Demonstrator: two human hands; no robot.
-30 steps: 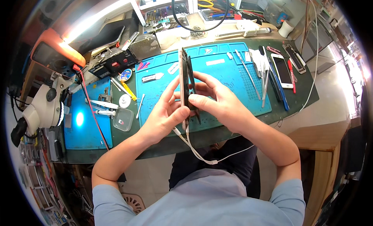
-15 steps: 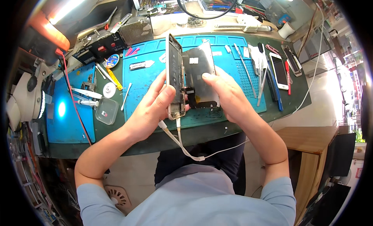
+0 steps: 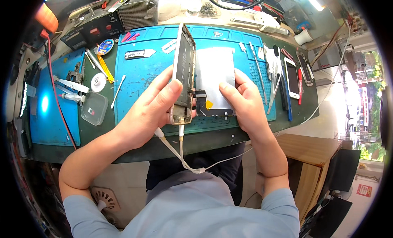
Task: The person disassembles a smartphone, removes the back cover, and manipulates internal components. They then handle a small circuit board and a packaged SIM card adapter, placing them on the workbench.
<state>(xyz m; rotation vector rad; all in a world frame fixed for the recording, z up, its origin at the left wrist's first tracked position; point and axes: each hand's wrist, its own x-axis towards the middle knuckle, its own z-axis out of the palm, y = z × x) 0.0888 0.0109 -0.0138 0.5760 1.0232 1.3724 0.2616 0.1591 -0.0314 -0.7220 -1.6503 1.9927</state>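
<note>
My left hand [image 3: 157, 99] is closed around the body of an opened phone [image 3: 184, 70], which stands on edge with its inside turned to the right. A white charging cable [image 3: 181, 133] is plugged into the phone's lower end. Between the thumb and fingers of my right hand [image 3: 244, 99] is the phone's screen panel [image 3: 214, 74], its bright metal back facing up. A dark flex ribbon [image 3: 200, 99] lies between panel and phone body at their lower edges. Both parts are held above the blue repair mat [image 3: 139, 78]. Some right fingers are hidden under the panel.
Left of the mat are a cotton swab [image 3: 118, 91], a clear plastic box [image 3: 94, 108] and syringes [image 3: 73, 97]. On the right lie tweezers [image 3: 275, 84], a white phone [image 3: 291, 78] and a red pen [image 3: 300, 84]. A wooden cabinet [image 3: 315, 146] stands at the lower right.
The screen panel has tilted, so its metal back now looks bright instead of dark. Both hands keep their grip. The whole view has shifted slightly.
</note>
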